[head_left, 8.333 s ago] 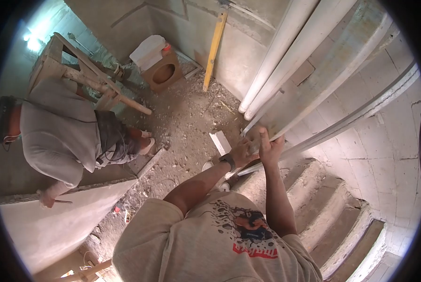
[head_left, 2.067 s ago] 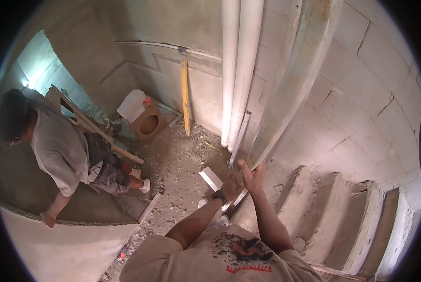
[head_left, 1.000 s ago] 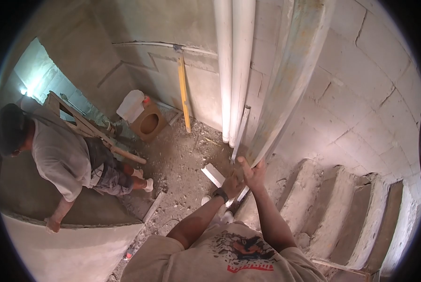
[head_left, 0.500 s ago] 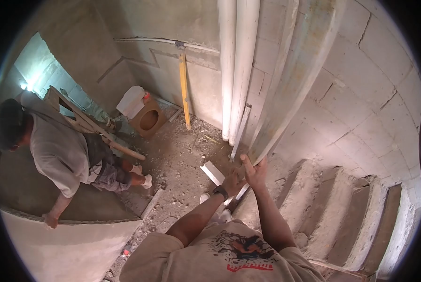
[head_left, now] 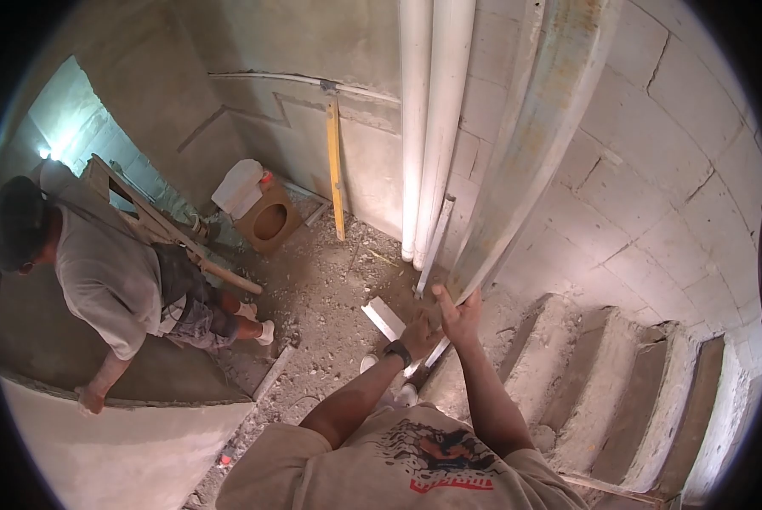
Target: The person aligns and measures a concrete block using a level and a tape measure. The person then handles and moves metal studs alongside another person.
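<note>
A long, greyish, rust-stained metal profile (head_left: pixel 530 161) leans up along the block wall, its lower part between my hands. My right hand (head_left: pixel 460 316) is closed round its edge, the thumb on the near left side. Lower down and to the left, my left hand (head_left: pixel 418 333), with a dark watch on the wrist, is closed against the profile's lower part; its fingertips are partly hidden. A short white profile piece (head_left: pixel 383 319) lies on the floor beside my left hand. A thin metal strip (head_left: pixel 435 245) leans on the wall just behind.
White pipes (head_left: pixel 436 127) stand upright by the wall. Rough steps (head_left: pixel 581 365) descend on the right. A yellow level (head_left: pixel 336 170) leans on the back wall near a brown box (head_left: pixel 270 223) with a round hole. At left, another person (head_left: pixel 109 272) rests a hand on a low wall (head_left: pixel 134 433).
The lower part of the profile and my hands have shifted only slightly. The view has tilted a little. The other person holds the same pose.
</note>
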A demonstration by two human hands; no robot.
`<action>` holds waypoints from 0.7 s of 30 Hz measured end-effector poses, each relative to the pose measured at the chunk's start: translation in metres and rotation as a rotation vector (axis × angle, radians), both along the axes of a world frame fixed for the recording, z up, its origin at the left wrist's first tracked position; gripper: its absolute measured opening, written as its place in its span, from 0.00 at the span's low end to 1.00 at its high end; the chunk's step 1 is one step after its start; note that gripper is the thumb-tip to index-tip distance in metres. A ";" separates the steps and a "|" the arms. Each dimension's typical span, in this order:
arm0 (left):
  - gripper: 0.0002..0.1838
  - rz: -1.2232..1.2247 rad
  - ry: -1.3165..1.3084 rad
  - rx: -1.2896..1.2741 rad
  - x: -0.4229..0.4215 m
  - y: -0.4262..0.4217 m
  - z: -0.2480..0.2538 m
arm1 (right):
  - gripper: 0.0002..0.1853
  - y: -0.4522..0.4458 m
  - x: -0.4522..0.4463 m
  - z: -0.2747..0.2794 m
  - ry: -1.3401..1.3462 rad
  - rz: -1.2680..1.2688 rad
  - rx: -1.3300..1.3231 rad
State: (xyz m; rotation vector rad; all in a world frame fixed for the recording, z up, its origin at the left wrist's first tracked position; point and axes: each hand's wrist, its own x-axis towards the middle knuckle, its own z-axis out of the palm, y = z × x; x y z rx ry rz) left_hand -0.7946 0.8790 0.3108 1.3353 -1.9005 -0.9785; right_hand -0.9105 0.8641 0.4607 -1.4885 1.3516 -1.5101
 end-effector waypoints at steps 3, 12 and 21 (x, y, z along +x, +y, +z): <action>0.33 -0.008 -0.020 0.030 0.002 0.000 0.003 | 0.21 0.000 0.003 0.002 0.020 -0.041 -0.067; 0.36 -0.004 -0.006 -0.103 -0.003 -0.004 -0.030 | 0.20 -0.004 0.001 -0.009 0.063 -0.067 -0.107; 0.34 0.046 0.071 -0.020 0.004 0.006 0.007 | 0.19 0.001 0.012 0.000 -0.192 0.069 0.021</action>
